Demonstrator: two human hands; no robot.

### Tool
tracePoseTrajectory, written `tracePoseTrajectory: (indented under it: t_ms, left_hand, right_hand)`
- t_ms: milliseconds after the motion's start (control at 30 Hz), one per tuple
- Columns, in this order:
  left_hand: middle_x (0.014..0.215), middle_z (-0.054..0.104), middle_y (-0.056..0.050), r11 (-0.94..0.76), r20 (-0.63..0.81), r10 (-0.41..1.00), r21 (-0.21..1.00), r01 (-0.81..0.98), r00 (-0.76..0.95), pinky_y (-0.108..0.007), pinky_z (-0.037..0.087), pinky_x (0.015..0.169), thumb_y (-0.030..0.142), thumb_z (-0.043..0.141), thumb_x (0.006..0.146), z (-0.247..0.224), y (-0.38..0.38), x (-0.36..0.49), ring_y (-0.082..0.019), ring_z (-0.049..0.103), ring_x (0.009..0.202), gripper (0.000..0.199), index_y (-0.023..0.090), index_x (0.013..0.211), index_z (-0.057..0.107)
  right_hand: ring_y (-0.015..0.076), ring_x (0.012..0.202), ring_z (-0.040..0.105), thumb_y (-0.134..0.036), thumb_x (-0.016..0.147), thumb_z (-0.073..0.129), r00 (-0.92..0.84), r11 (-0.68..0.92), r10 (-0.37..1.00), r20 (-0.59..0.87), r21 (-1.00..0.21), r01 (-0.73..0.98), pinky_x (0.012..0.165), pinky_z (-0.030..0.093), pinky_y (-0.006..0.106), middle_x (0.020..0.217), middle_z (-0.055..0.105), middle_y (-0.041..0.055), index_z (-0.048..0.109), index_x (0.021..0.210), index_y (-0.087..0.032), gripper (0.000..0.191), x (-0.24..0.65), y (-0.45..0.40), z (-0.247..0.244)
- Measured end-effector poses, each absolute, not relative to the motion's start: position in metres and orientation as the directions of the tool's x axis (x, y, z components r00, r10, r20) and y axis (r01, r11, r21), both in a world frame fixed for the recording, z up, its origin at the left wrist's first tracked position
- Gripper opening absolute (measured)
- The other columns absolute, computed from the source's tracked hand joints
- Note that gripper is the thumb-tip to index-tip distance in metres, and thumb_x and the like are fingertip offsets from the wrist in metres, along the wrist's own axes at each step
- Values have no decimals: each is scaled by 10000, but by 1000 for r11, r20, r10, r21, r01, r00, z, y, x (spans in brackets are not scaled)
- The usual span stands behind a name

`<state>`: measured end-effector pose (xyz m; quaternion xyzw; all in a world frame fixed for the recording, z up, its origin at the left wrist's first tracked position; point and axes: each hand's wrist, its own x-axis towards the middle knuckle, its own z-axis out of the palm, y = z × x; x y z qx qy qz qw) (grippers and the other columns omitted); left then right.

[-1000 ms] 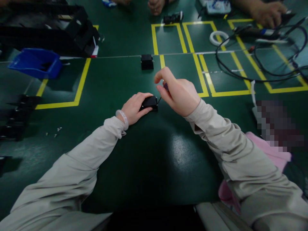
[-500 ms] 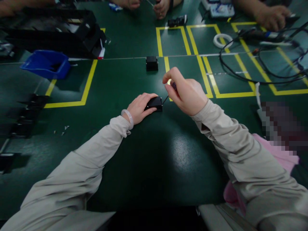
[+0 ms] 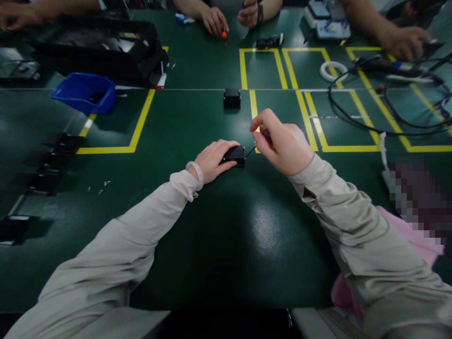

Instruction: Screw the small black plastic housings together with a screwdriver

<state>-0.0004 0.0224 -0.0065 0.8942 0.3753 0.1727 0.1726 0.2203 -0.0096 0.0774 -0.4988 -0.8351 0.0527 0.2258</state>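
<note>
On the green table, my left hand (image 3: 214, 161) is closed around a small black box (image 3: 235, 153), thumb on the near side and fingers over the top. My right hand (image 3: 282, 141) grips a screwdriver (image 3: 251, 151); its handle is mostly hidden in the fist. The thin shaft slants down to the box's right end, where its tip meets or nearly meets a small screw. Farther back, a second black box (image 3: 232, 98) stands on the table, touched by neither hand.
A blue bin (image 3: 84, 93) and a large black tray (image 3: 102, 52) lie at back left. Several loose screws (image 3: 101, 190) are on the left, near black parts (image 3: 45, 169). Cables (image 3: 388, 132) and a white tape ring (image 3: 334, 70) lie right. Co-workers' hands (image 3: 215, 21) are across the table.
The whole view has shifted slightly, so things appear lower and farther right. Both my hands keep their grips. Across the table, a co-worker's hand now holds something with an orange end.
</note>
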Motion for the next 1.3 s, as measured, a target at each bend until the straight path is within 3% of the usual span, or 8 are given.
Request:
tracePoseTrajectory:
  t_ms: [167, 333, 533, 700, 900, 1100, 1200, 1300]
  left_hand:
    - [1284, 576, -130, -658, 178, 733, 432, 617, 657, -435, 440, 1017, 378, 519, 956, -7, 22, -1, -274, 555, 1141, 461, 163, 1361, 475]
    - [1271, 579, -142, -663, 186, 727, 440, 606, 661, -436, 438, 1015, 365, 522, 957, -7, 23, -1, -280, 557, 1134, 469, 135, 1364, 484]
    - [1278, 580, -133, -666, 188, 726, 433, 607, 662, -431, 439, 1018, 373, 528, 955, -8, 23, -2, -275, 554, 1143, 465, 155, 1363, 476]
    - [1280, 581, -129, -665, 191, 727, 433, 608, 660, -425, 437, 1026, 373, 522, 962, -8, 23, -2, -274, 556, 1155, 458, 154, 1362, 477]
    - [1283, 581, -136, -671, 194, 723, 428, 606, 663, -435, 438, 1016, 374, 529, 953, -10, 25, -2, -283, 555, 1149, 464, 151, 1356, 474]
    - [1282, 578, -137, -671, 188, 721, 428, 605, 667, -435, 435, 1026, 381, 518, 963, -9, 24, -2, -283, 551, 1160, 454, 148, 1351, 477]
    - [1275, 579, -137, -679, 195, 715, 424, 599, 672, -434, 439, 1017, 378, 523, 962, -10, 25, -2, -283, 553, 1151, 462, 143, 1357, 476]
    - [1272, 577, -138, -681, 197, 714, 418, 601, 672, -432, 441, 1006, 372, 529, 958, -11, 25, -2, -283, 553, 1141, 464, 144, 1358, 473]
  right_hand:
    - [117, 551, 516, -396, 961, 381, -406, 509, 842, 356, -275, 816, 602, 365, 258, 643, 576, -19, 575, 1010, -197, 282, 220, -10, 76]
    - [131, 612, 566, -299, 945, 354, -387, 497, 851, 356, -303, 813, 623, 393, 273, 791, 662, 32, 534, 1176, -163, 323, 219, -10, 75]
    - [127, 551, 516, -442, 970, 349, -400, 498, 851, 341, -278, 821, 592, 361, 261, 605, 541, -21, 587, 1006, -205, 338, 221, -10, 76]
    - [125, 587, 531, -305, 944, 331, -386, 496, 850, 357, -298, 816, 616, 384, 268, 719, 604, 11, 539, 1187, -156, 352, 220, -11, 75]
    - [97, 542, 454, -454, 986, 333, -404, 503, 841, 361, -241, 830, 583, 322, 247, 614, 523, -15, 615, 912, -196, 389, 220, -12, 79]
    - [135, 642, 564, -258, 930, 353, -363, 479, 848, 387, -264, 837, 638, 393, 277, 800, 641, 34, 531, 1229, -163, 361, 218, -11, 75]
    - [125, 612, 547, -274, 920, 369, -371, 485, 844, 388, -255, 837, 631, 389, 274, 755, 616, 18, 563, 1161, -167, 327, 219, -11, 75]
    - [118, 553, 496, -410, 969, 333, -370, 470, 847, 380, -215, 856, 587, 345, 267, 626, 528, -6, 618, 978, -187, 363, 220, -11, 75]
